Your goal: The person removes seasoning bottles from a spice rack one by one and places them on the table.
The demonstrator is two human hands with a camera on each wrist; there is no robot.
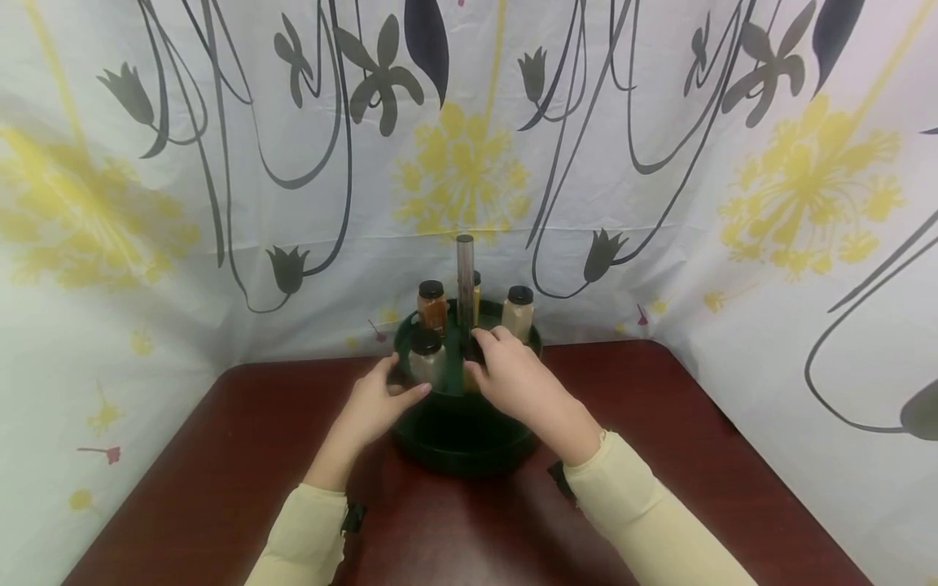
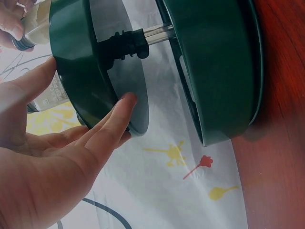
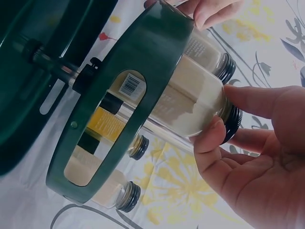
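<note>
A green two-tier rack stands on the table. Its upper tray [image 2: 76, 57] carries several spice jars with black lids. My left hand [image 1: 374, 407] holds this tray's rim at the left, thumb at the upper edge and fingers reaching under it. Close to that hand stands a jar of pale contents [image 1: 427, 364]. Between thumb and fingers, my right hand [image 3: 267, 148] grips a spice jar [image 3: 183, 102] of pale powder near its black lid. This jar is at the tray's front right; in the head view my hand mostly hides it.
The lower tray [image 1: 469, 464] sits on the dark red table [image 1: 293, 464]. A central pole [image 1: 465, 277] rises above the jars. Behind stand an orange-brown jar [image 1: 432, 313] and a cream one [image 1: 519, 316]. A patterned curtain [image 1: 623, 203] surrounds the table.
</note>
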